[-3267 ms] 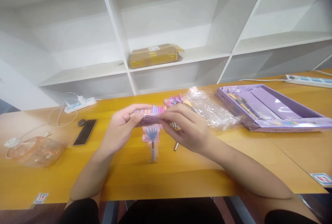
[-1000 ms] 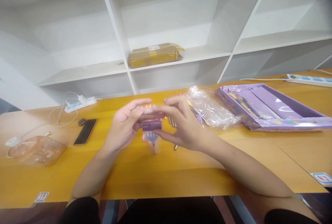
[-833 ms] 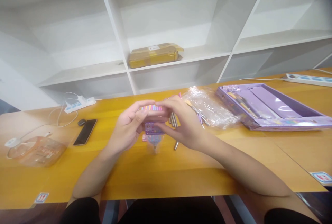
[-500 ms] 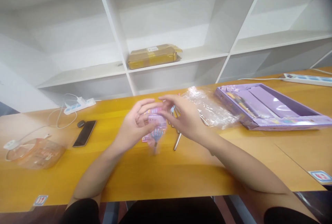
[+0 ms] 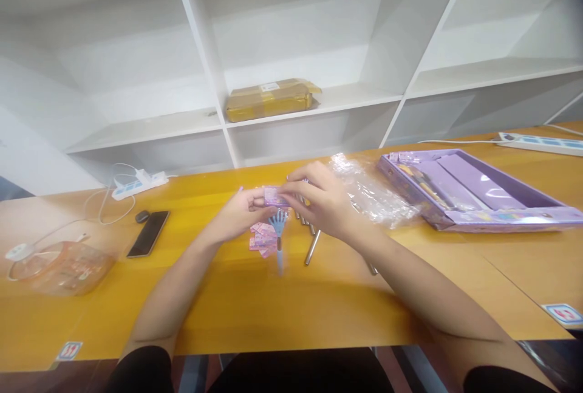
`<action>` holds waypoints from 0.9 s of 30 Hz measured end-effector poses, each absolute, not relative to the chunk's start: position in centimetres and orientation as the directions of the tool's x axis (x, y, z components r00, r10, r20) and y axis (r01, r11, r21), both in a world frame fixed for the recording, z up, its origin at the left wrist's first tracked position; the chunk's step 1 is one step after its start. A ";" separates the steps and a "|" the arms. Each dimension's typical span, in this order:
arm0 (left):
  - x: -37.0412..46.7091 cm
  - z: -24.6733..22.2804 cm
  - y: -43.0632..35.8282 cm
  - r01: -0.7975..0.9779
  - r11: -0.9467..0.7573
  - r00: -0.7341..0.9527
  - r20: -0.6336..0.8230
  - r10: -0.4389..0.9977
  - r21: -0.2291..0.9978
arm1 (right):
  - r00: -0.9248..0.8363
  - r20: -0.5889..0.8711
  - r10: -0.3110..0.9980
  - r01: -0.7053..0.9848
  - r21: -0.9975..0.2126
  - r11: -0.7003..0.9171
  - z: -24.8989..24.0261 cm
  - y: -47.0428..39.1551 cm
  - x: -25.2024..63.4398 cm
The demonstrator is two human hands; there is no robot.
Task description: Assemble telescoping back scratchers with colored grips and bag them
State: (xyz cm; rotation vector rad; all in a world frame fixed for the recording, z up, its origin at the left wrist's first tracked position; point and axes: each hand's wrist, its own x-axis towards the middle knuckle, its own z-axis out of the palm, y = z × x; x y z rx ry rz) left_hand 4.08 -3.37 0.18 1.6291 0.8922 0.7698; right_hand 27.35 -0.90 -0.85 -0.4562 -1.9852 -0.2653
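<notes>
The left hand (image 5: 241, 215) and right hand (image 5: 324, 201) both pinch a small purple-and-pink printed packet (image 5: 274, 196) between thumb and fingers, raised above the yellow wooden counter (image 5: 255, 314). Below it lie pink printed packets (image 5: 263, 238) and a blue hand-shaped tool with a long handle (image 5: 279, 241). Crumpled clear plastic wrap (image 5: 371, 192) and a shallow purple box (image 5: 483, 189) sit beyond the right hand.

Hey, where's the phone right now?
In the head view, the phone lies on the table's left side, right of the orange-tinted clear bag and just below the white power strip.
</notes>
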 end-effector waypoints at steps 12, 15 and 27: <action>3.5 0.2 -3.2 0.164 -0.163 0.512 0.057 0.857 0.973 | -0.541 0.832 0.124 0.329 0.074 0.941 -0.6 -0.6 28.3; 3.6 0.2 -3.3 0.165 -0.166 0.507 0.061 0.860 0.972 | -0.546 0.829 0.118 0.308 0.067 0.949 -0.5 -0.7 28.3; 3.9 -0.6 -3.5 0.223 -0.277 0.344 0.190 0.919 0.935 | -0.469 0.559 0.684 0.339 -0.601 0.724 -0.7 -1.4 26.9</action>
